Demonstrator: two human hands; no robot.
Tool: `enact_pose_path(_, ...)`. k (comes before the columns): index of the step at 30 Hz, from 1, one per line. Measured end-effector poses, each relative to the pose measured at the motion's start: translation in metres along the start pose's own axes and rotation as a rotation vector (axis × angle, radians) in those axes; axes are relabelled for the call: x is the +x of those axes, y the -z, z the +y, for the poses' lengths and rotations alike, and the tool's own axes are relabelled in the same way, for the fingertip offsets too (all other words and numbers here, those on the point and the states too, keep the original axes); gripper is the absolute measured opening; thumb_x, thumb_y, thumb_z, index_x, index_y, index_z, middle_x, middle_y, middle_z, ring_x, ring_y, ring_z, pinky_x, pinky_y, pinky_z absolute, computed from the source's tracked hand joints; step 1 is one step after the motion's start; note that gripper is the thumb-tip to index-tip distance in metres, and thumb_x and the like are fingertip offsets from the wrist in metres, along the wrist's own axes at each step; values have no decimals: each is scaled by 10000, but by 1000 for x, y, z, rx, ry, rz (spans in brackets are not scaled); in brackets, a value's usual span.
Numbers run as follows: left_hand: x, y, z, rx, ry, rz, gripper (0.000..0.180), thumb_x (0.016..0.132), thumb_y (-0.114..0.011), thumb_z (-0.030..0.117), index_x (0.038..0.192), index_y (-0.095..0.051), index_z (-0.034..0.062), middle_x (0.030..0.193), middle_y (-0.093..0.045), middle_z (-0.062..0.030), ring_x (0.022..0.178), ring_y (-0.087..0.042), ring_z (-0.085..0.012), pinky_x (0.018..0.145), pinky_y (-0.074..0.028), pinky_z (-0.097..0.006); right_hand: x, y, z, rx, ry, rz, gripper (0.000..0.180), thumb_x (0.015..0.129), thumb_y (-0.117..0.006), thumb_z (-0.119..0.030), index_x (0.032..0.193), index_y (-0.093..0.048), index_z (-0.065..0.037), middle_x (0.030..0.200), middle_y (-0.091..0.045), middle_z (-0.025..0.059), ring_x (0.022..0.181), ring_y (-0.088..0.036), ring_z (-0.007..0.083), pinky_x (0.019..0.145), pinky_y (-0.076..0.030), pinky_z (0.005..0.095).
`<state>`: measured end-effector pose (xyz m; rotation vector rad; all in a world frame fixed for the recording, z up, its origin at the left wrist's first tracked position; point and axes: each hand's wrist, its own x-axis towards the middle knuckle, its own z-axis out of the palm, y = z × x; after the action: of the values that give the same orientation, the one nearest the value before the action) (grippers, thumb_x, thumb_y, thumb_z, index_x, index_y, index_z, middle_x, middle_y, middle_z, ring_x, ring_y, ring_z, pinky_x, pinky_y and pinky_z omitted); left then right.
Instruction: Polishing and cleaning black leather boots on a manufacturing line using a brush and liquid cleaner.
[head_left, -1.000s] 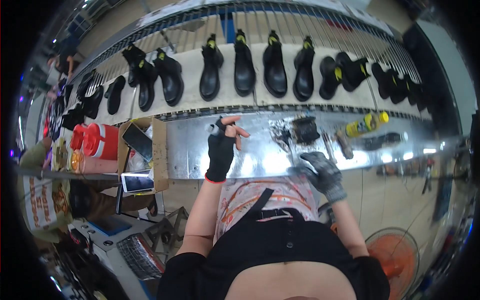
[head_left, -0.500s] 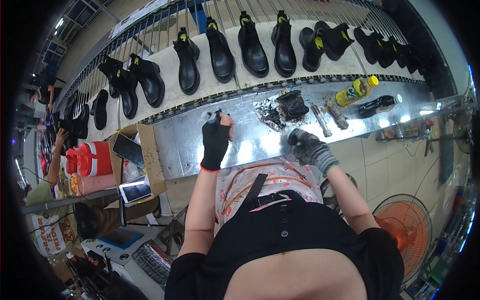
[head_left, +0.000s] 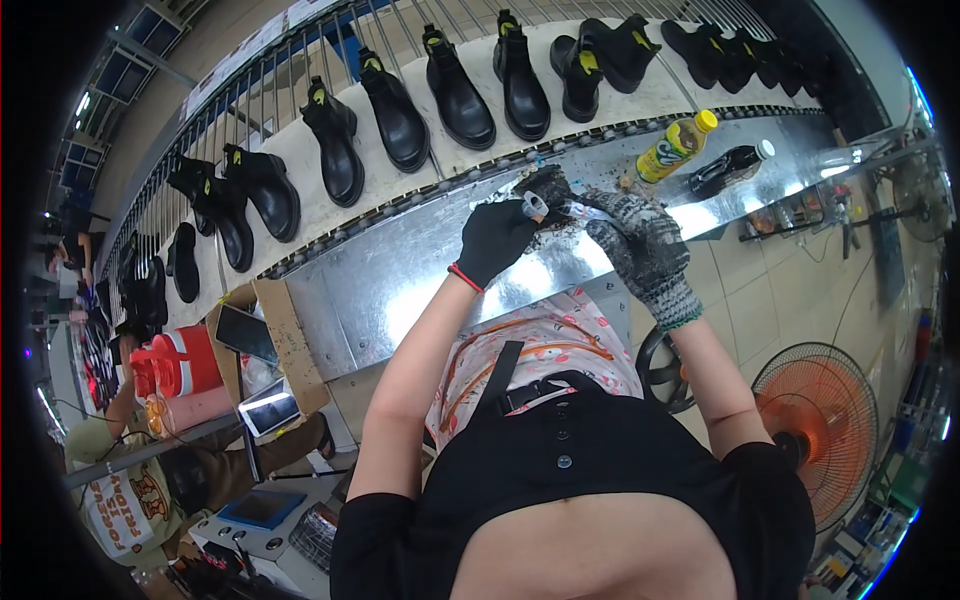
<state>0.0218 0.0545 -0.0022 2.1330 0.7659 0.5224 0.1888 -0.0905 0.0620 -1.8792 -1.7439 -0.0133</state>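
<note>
My left hand [head_left: 495,240], in a black glove with a red cuff, pinches a small grey looped tool [head_left: 535,206] over the shiny metal shelf [head_left: 390,290]. Close beside it, my right hand [head_left: 640,245] wears a dirty grey knit glove. Its fingers curl down over a pale smeared piece [head_left: 590,212], and its grip is hidden. A dark grimy lump [head_left: 548,183] lies on the shelf just beyond both hands.
Black boots [head_left: 455,90] ride a pale conveyor [head_left: 300,150] behind the shelf. A yellow bottle [head_left: 675,148] and a dark bottle [head_left: 730,168] lie to the right. An orange fan [head_left: 815,430] stands lower right. At left are a red jug [head_left: 180,365], phones [head_left: 245,333] and another person [head_left: 120,500].
My left hand rested flat on the shelf with spread fingers; it now pinches the small tool. My right hand rose from the shelf's near edge to meet it by the dark lump.
</note>
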Motion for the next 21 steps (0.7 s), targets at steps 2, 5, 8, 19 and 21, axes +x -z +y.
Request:
enact_pose_path(2, 2, -1, 2, -23, -70, 23, 243, 781, -659, 270, 722, -632, 36, 566, -568, -127, 529, -568, -274, 501, -403, -348, 6, 5, -6, 18, -74, -29, 313, 830, -619, -249, 1111, -637, -114, 967, -659, 119, 850, -630, 264, 758, -486, 363)
enact_pose_path(5, 3, -2, 3, 18, -86, 0, 188, 742, -654, 227, 730, -633, 41, 592, -581, -140, 555, -577, -304, 513, -411, -372, 14, 9, -10, -145, -98, -90, 308, 832, -615, -266, 1101, -639, -118, 897, -655, 113, 810, -624, 265, 724, -484, 357)
enact_pose_path(8, 3, 0, 3, 89, -95, -14, 180, 721, -652, 237, 739, -641, 58, 616, -587, -149, 580, -579, -331, 529, -422, -397, 17, 10, -11, -256, -43, -136, 308, 840, -597, -284, 1093, -633, -114, 850, -640, 114, 771, -615, 264, 696, -478, 364)
enact_pose_path(19, 9, 6, 24, 208, -279, -141, 145, 718, -633, 231, 797, -657, 112, 655, -604, -146, 631, -595, -340, 562, -454, -420, 25, 43, -22, -496, 254, -214, 256, 821, -530, -211, 1039, -616, -108, 718, -568, 65, 658, -583, 224, 477, -447, 367)
enact_pose_path(21, 11, 8, 32, 226, -281, -194, 163, 709, -634, 226, 825, -668, 117, 663, -608, -145, 637, -599, -339, 567, -458, -417, 26, 50, -22, -484, 343, -199, 244, 796, -530, -187, 1001, -604, -78, 717, -571, 62, 648, -590, 221, 467, -445, 363)
